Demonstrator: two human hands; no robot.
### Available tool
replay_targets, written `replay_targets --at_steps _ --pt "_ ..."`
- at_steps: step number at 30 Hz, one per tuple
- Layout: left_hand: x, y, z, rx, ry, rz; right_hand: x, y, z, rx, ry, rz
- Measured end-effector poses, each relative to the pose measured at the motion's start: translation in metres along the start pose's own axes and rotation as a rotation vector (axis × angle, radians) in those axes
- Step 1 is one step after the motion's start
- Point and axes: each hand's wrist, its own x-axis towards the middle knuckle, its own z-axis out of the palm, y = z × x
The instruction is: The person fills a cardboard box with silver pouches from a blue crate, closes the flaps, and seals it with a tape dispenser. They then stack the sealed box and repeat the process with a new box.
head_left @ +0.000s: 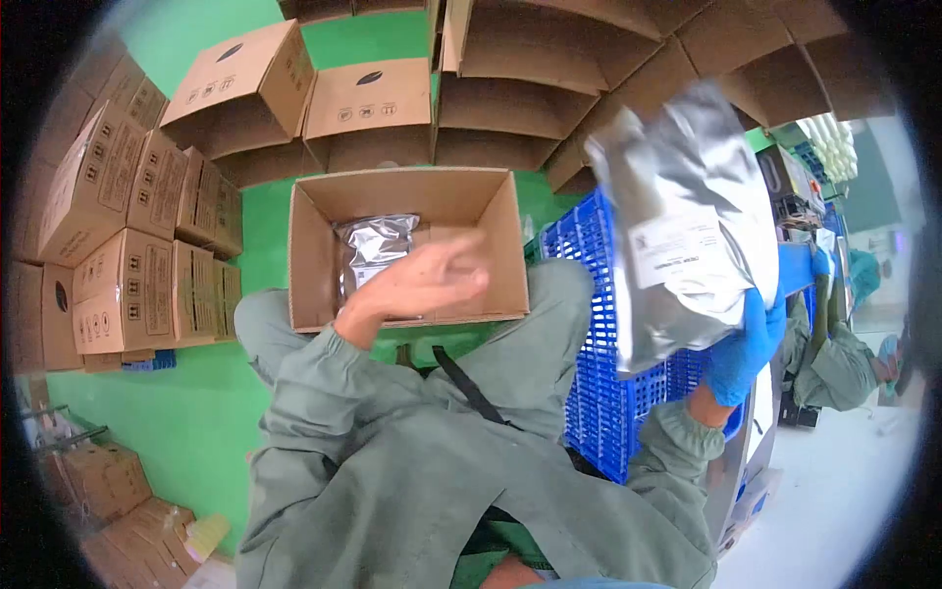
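An open cardboard box [505, 245] stands between my knees, with a silver pouch [378, 240] lying in its left part. Over the box is my bare left hand [432, 280], blurred by motion; its fingers are too smeared to read. My right hand [746, 344], in a blue glove, grips the lower right edge of a large silver pouch [687, 226] with a white label. That pouch is held up above a blue plastic crate [599, 393] on my right, hiding part of it.
Closed cartons [128, 294] are stacked at the left, and open empty cartons [520, 108] form a wall ahead. More boxes [108, 471] sit at the lower left. At the far right a co-worker [834, 363] is beside equipment, near my right side.
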Motion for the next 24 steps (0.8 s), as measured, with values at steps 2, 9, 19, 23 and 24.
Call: replay_targets --at_steps 2,9,19,23,24 --pt "0.025 0.029 0.023 -0.276 0.103 0.161 -0.016 0.009 0.020 0.039 -0.118 0.098" --pt "0.008 0.082 -0.016 -0.063 0.655 0.327 -0.044 0.063 0.149 -0.106 -0.613 0.056" --pt "-0.043 -0.109 -0.005 1.064 -0.227 -0.708 -0.073 0.146 0.091 -0.587 -0.695 0.071" --pt "-0.042 -0.077 -0.005 0.738 -0.061 -0.368 -0.008 0.141 0.008 -0.512 -0.197 0.231" --pt "-0.044 -0.076 -0.005 0.704 -0.096 -0.364 0.005 0.163 -0.024 -0.697 -0.262 0.222"
